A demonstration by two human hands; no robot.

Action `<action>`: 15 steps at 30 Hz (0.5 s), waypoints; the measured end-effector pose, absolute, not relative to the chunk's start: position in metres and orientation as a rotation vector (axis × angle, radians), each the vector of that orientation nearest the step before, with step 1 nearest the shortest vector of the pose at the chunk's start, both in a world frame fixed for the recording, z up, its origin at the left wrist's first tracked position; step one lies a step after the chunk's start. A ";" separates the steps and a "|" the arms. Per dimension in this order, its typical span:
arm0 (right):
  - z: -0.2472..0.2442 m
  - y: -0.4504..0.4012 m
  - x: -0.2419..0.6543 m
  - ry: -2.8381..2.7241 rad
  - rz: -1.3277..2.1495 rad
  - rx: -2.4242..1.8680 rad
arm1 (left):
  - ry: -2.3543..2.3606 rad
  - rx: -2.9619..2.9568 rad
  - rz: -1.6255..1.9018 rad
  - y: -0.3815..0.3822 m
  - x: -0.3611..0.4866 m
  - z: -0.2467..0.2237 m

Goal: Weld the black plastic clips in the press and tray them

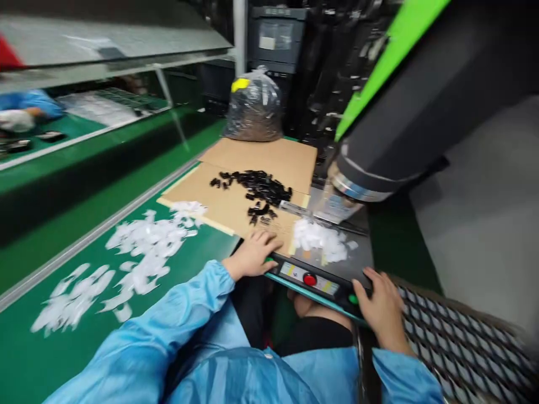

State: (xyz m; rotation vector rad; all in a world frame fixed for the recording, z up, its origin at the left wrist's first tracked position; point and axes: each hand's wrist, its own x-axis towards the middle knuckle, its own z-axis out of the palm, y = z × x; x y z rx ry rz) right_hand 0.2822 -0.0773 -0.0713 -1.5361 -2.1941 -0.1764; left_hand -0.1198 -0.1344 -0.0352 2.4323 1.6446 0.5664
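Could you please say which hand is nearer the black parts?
Left. The left hand is just in front of the black parts; the right hand is farther off, rightward.

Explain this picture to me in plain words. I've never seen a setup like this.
There is no robot here: a camera worn on a person's head looks forward and down at their own two bare hands, below blue sleeves. The left hand and right hand rest at opposite ends of a control panel, each near a green button, with a red button between them. Neither appears to hold anything loose; whether a button is pressed is unclear.

Ahead, small black parts lie on cardboard. White pieces are spread at left, mostly on a green surface; another white pile lies right of the cardboard. The big dark, green-edged shape at right looks like machinery.
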 end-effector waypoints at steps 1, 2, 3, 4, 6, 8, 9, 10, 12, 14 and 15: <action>-0.070 -0.083 0.293 -2.160 -0.188 -1.588 | 1.632 2.426 0.587 -0.133 -0.118 -0.036; -0.070 -0.085 0.297 -2.145 -0.172 -1.619 | 1.620 2.416 0.602 -0.131 -0.116 -0.037; -0.071 -0.083 0.295 -2.139 -0.151 -1.635 | 1.613 2.405 0.619 -0.130 -0.113 -0.037; -0.072 -0.078 0.288 -2.135 -0.130 -1.644 | 1.608 2.392 0.640 -0.128 -0.109 -0.037; -0.072 -0.062 0.271 -2.128 -0.076 -1.644 | 1.597 2.369 0.694 -0.120 -0.098 -0.034; -0.067 -0.044 0.254 -2.117 -0.008 -1.624 | 1.582 2.345 0.768 -0.103 -0.086 -0.031; -0.064 -0.035 0.247 -2.112 0.026 -1.607 | 1.576 2.327 0.811 -0.092 -0.079 -0.029; -0.059 -0.025 0.241 -2.106 0.057 -1.586 | 1.572 2.302 0.855 -0.079 -0.072 -0.028; -0.050 -0.006 0.229 -2.088 0.104 -1.546 | 1.569 2.232 0.943 -0.050 -0.058 -0.024; -0.041 0.012 0.217 -2.057 0.146 -1.532 | 1.572 2.138 1.010 -0.023 -0.044 -0.021; -0.037 0.020 0.210 -2.037 0.167 -1.541 | 1.576 2.086 1.032 -0.010 -0.037 -0.020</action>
